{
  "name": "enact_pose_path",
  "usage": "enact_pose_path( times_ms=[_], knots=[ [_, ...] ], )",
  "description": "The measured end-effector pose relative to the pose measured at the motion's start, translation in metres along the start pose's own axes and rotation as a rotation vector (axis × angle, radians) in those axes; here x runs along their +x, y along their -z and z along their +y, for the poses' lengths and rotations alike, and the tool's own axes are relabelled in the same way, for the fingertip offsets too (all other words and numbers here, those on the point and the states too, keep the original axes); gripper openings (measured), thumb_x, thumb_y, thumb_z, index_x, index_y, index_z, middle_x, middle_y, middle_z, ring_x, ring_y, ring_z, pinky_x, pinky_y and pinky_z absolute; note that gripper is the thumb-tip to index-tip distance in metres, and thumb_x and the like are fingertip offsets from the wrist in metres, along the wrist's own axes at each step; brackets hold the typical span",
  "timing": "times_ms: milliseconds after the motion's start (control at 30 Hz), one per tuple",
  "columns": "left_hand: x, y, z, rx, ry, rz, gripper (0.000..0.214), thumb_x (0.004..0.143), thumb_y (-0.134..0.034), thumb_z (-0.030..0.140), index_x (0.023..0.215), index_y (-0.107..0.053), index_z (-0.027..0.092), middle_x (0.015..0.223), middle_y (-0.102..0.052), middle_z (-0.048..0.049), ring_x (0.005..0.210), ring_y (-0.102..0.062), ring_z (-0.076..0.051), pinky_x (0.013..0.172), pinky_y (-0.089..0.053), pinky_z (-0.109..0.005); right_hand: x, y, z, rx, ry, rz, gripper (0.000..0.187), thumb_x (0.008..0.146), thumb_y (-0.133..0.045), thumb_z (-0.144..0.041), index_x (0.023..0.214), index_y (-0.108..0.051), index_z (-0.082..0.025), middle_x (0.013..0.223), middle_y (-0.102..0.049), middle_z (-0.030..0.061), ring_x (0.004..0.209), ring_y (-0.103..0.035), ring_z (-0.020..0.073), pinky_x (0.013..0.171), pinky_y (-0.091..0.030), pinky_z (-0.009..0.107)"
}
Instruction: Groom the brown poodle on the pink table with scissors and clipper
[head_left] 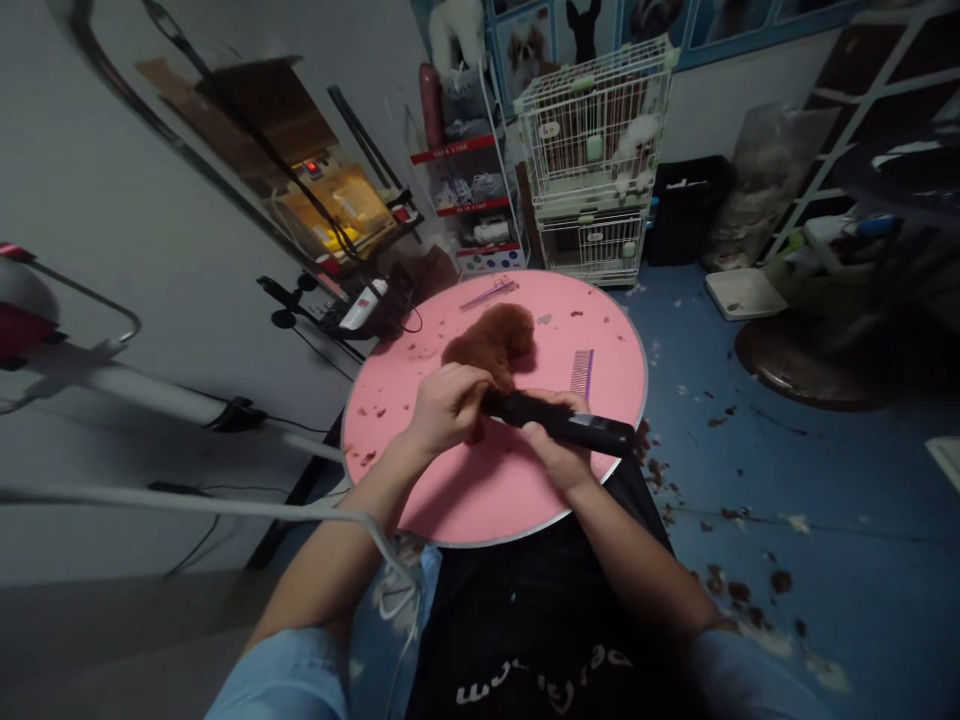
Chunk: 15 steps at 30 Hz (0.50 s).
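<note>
Nearest is the black apron [525, 620], its white lettering running across the lap, between 2 light-blue sleeves [289, 675]. Beyond it, the right hand [559, 452] is wrapped around a black hair clipper [566, 422], gripping it along the handle. The clipper lies slantwise across the front of the body: its butt end sticks out to the right and slightly nearer the person, while its working end points left and slightly away, close beside the bent fingers of the left hand [452, 400]. Those fingers are pinched together at the near end of the brown curly-coated dog [487, 338]; exactly which part they grip is hidden.

The dog is on the round pink grooming table [450, 505], away and to the left of the right hand, just beyond the left, which is the nearer of the 2. Its body slants away and to the right, ending in a rounded part that may be the head. Right of it lies 1 purple comb [583, 370]; farther off, purple scissors [489, 295]. Behind the table, a white dog [637, 150] sits in the upper wire cage [559, 165].
</note>
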<state>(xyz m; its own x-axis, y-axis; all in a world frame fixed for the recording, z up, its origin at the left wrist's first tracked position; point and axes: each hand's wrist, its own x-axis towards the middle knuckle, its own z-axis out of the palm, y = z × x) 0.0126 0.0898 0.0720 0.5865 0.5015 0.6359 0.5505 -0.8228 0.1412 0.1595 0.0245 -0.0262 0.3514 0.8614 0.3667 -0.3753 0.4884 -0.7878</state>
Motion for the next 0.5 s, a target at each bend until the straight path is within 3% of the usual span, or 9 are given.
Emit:
enact_pose_path(
  times_ms=[133, 267, 333, 500],
  knots=[
    [0.000, 0.002, 0.005, -0.015, 0.029, -0.016, 0.024, 0.091, -0.043, 0.020, 0.077, -0.063, 0.017, 0.069, -0.068, -0.0038, 0.061, -0.059, -0.015, 0.061, -0.045, -0.029, -0.007, 0.003, 0.004, -0.079, -0.122, -0.101, 0.039, 0.070, -0.076, -0.036, 0.098, -0.050, -0.026, 0.116, -0.065, 0.0070, 0.114, -0.059, 0.0240, 0.105, -0.040, 0.047],
    [0.004, 0.004, 0.011, -0.020, 0.029, -0.033, 0.026, 0.091, -0.042, 0.020, 0.076, -0.063, 0.017, 0.069, -0.069, -0.0036, 0.062, -0.059, -0.014, 0.061, -0.046, -0.028, -0.018, 0.005, -0.002, -0.021, -0.055, 0.066, 0.044, 0.069, -0.075, -0.049, 0.095, -0.047, -0.028, 0.106, -0.067, 0.0059, 0.106, -0.063, 0.0249, 0.100, -0.043, 0.049],
    [0.008, 0.004, 0.014, -0.020, 0.011, -0.030, 0.026, 0.091, -0.043, 0.020, 0.076, -0.064, 0.017, 0.067, -0.068, -0.0029, 0.059, -0.058, -0.014, 0.059, -0.044, -0.027, -0.019, 0.002, -0.005, -0.004, -0.022, 0.086, 0.048, 0.067, -0.077, -0.051, 0.096, -0.047, -0.028, 0.110, -0.066, 0.0063, 0.108, -0.062, 0.0252, 0.101, -0.043, 0.049],
    [0.019, 0.005, 0.019, -0.050, 0.001, -0.020, 0.028, 0.091, -0.043, 0.019, 0.071, -0.062, 0.017, 0.066, -0.067, -0.0018, 0.058, -0.058, -0.013, 0.060, -0.043, -0.026, -0.019, -0.001, -0.003, -0.093, -0.033, -0.057, 0.043, 0.069, -0.079, -0.039, 0.101, -0.053, -0.027, 0.118, -0.065, 0.0072, 0.112, -0.061, 0.0240, 0.102, -0.042, 0.046]
  ],
)
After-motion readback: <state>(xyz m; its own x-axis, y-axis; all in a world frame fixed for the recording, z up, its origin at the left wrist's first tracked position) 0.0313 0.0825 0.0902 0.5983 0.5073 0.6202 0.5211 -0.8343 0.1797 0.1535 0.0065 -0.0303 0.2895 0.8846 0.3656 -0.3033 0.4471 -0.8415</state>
